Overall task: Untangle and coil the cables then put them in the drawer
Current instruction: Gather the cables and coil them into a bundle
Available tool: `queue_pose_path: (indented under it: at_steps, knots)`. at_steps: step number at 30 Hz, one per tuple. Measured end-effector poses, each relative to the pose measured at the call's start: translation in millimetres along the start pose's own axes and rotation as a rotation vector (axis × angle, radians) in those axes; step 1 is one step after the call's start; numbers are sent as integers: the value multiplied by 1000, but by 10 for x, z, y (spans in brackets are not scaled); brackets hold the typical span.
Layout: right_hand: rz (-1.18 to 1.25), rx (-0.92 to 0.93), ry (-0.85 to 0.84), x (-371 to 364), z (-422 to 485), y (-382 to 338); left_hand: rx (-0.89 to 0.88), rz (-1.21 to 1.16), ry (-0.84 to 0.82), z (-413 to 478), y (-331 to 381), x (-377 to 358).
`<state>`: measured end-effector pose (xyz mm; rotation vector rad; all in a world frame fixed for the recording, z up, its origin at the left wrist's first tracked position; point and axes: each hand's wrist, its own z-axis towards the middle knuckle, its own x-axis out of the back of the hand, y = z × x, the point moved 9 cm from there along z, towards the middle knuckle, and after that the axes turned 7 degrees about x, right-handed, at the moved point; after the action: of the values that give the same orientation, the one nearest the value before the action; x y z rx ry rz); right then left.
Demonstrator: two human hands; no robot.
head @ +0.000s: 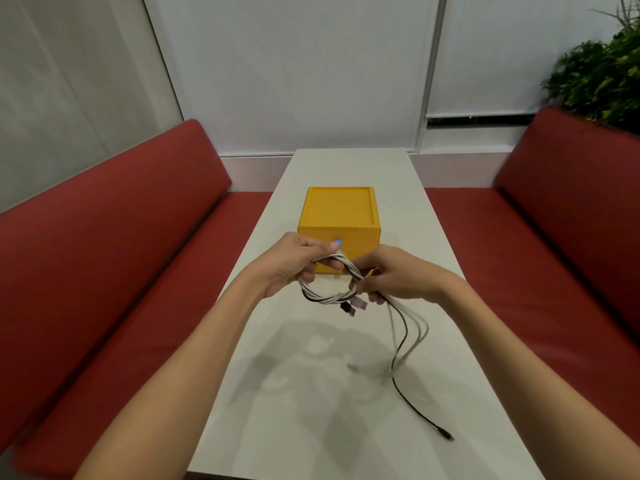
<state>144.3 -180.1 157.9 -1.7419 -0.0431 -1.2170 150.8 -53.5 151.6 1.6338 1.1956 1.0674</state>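
A twisted bundle of white and black cables (325,296) is held in the air above the white table (311,393), bent into a loop. My left hand (294,261) grips the loop's left side. My right hand (398,275) pinches its right side where the strands cross. Plug ends hang under the loop. Loose white strands and one black cable (415,407) trail from my right hand down to the table on the right. The yellow drawer box (339,216) stands just behind my hands, its drawers closed.
Red bench seats (104,258) run along both long sides of the narrow table. A green plant (602,77) stands at the back right. White blinds cover the wall behind.
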Motion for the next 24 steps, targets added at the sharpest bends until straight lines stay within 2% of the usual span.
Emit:
queue_pose_path:
  at_steps: [4, 9, 11, 16, 19, 22, 24]
  knots:
    - [3, 50, -30, 63, -25, -73, 20, -22, -30, 15, -47, 36]
    - [382, 16, 116, 34, 3, 2, -10, -112, -8, 49, -75, 36]
    - [477, 12, 119, 5, 15, 64, -27, -85, -8, 44, -68, 25]
    - [525, -20, 60, -97, 2, 208, -96, 122, 22, 18, -19, -1]
    - [574, -53, 185, 5, 7, 284, -110, 65, 65, 0, -37, 0]
    - [749, -128, 420, 124, -24, 443, 7, -243, 20, 36, -233, -33]
    - [890, -196, 524, 120, -40, 531, 24, -380, -34, 48, -350, -91]
